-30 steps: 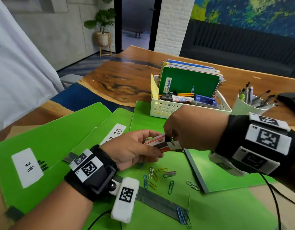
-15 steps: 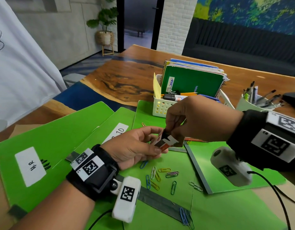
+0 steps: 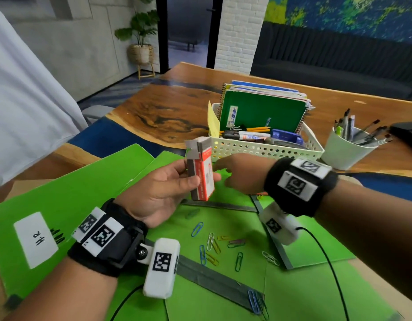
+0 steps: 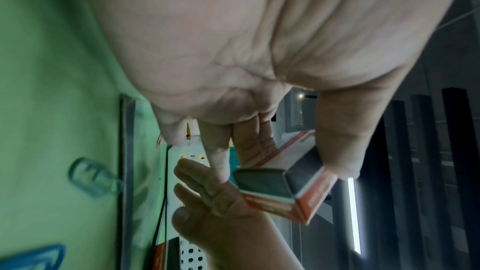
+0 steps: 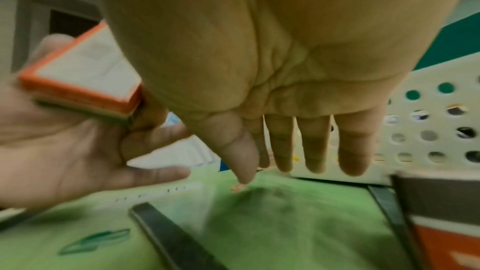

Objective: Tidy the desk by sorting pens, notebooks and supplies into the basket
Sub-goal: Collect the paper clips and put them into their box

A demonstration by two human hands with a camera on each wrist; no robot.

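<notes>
My left hand (image 3: 191, 179) grips a small orange, white and grey box (image 3: 201, 172) upright, its grey flap open at the top; the left wrist view shows the thumb and fingers clamped on the box (image 4: 285, 188). My right hand (image 3: 225, 174) is empty, with straight fingers (image 5: 314, 151) pointing down at the green folder (image 5: 259, 223) just in front of the white perforated basket (image 3: 265, 150). The basket holds a green spiral notebook (image 3: 262, 112), markers and pencils. Several coloured paper clips (image 3: 214, 246) lie scattered on the folders below my hands.
A white cup of pens (image 3: 346, 149) stands right of the basket. Green folders (image 3: 61, 205) cover the near desk, with a grey ruler (image 3: 212, 279) across them. Another orange and grey box piece (image 5: 446, 233) lies under my right wrist. A person in white (image 3: 26, 100) stands left.
My right hand has let go of the box and dropped toward the folder by the basket. My left hand has raised the box and turned it upright.
</notes>
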